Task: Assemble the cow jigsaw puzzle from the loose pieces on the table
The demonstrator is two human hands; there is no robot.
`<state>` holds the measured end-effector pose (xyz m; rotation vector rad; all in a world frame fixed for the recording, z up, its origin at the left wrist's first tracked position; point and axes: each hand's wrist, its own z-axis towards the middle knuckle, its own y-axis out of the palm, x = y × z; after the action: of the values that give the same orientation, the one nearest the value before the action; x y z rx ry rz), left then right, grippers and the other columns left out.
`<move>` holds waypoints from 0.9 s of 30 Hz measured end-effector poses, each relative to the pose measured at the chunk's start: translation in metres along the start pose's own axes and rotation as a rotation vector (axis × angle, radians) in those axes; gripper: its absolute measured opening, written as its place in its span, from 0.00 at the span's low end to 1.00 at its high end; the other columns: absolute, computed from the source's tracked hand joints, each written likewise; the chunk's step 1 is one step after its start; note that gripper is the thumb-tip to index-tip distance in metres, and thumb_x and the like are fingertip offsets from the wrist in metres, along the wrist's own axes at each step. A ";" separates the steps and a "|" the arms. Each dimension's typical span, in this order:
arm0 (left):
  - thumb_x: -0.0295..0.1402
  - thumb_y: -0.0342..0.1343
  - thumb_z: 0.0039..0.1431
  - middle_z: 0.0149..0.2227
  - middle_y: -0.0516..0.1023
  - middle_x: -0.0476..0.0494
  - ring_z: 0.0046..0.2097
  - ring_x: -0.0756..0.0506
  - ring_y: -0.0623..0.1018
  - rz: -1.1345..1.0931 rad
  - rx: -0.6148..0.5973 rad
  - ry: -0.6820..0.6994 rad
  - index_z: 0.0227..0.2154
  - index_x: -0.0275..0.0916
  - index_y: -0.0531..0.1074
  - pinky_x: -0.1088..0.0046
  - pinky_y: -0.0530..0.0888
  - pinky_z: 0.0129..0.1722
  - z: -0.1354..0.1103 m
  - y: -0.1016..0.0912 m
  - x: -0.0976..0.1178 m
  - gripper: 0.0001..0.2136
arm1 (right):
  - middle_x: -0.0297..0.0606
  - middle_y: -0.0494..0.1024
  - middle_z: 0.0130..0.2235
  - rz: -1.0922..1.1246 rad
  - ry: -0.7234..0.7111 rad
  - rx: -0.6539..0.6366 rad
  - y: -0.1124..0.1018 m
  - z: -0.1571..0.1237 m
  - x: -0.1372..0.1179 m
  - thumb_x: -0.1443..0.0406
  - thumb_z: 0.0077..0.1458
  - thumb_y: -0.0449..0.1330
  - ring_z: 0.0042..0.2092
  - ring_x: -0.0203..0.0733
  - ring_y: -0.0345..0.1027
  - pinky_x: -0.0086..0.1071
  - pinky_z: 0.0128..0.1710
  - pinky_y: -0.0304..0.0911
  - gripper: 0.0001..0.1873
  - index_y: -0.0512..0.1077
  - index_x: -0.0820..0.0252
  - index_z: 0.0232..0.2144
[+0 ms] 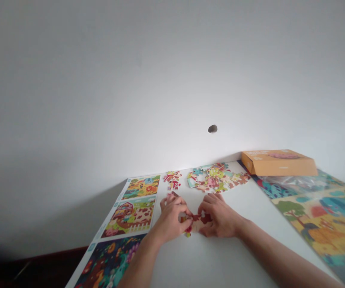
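Observation:
Several joined jigsaw pieces [196,226], cream with dark red-brown patches, lie on the white table between my two hands. My left hand [174,216] has its thumb and fingers closed on the left side of these pieces. From the right, my right hand [218,215] grips their other edge, thumb below and curled fingers above. Parts of the pieces are hidden under the fingers. Just beyond my left hand is a small group of red barn pieces [174,181]. A larger spread of loose, colourful pieces [216,179] lies farther back.
Left of my hands are printed picture sheets, including a farm picture [132,216] and a lion picture [141,187]. At the back right an orange box [283,166] rests beside a clear plastic bag [295,183]. A large animal picture [325,216] covers the right side. A white wall [160,100] stands behind.

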<state>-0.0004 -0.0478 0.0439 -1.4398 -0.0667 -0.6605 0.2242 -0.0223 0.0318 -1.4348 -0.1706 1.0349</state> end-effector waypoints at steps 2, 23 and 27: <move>0.34 0.64 0.49 0.39 0.75 0.49 0.50 0.41 0.70 0.005 0.006 -0.002 0.27 0.44 0.77 0.50 0.54 0.60 0.000 0.001 0.001 0.03 | 0.36 0.72 0.38 -0.002 -0.004 0.002 0.000 0.000 0.000 0.56 0.39 0.71 0.43 0.45 0.63 0.39 0.49 0.52 0.21 0.74 0.53 0.38; 0.30 0.63 0.50 0.39 0.74 0.49 0.49 0.41 0.71 0.016 -0.008 -0.026 0.27 0.43 0.76 0.48 0.52 0.61 0.000 -0.001 0.007 0.02 | 0.38 0.79 0.35 -0.195 0.509 0.371 -0.024 0.001 0.034 0.67 0.56 0.55 0.39 0.44 0.70 0.37 0.42 0.54 0.10 0.77 0.56 0.32; 0.30 0.64 0.48 0.39 0.74 0.49 0.49 0.42 0.71 0.003 -0.012 -0.013 0.26 0.43 0.76 0.49 0.51 0.61 -0.001 -0.001 0.008 0.02 | 0.37 0.79 0.38 -0.170 0.465 0.277 -0.017 0.001 0.031 0.64 0.57 0.57 0.42 0.46 0.70 0.41 0.45 0.53 0.10 0.79 0.52 0.34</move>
<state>0.0049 -0.0514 0.0483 -1.4558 -0.0701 -0.6501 0.2494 0.0024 0.0315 -1.3413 0.1800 0.5418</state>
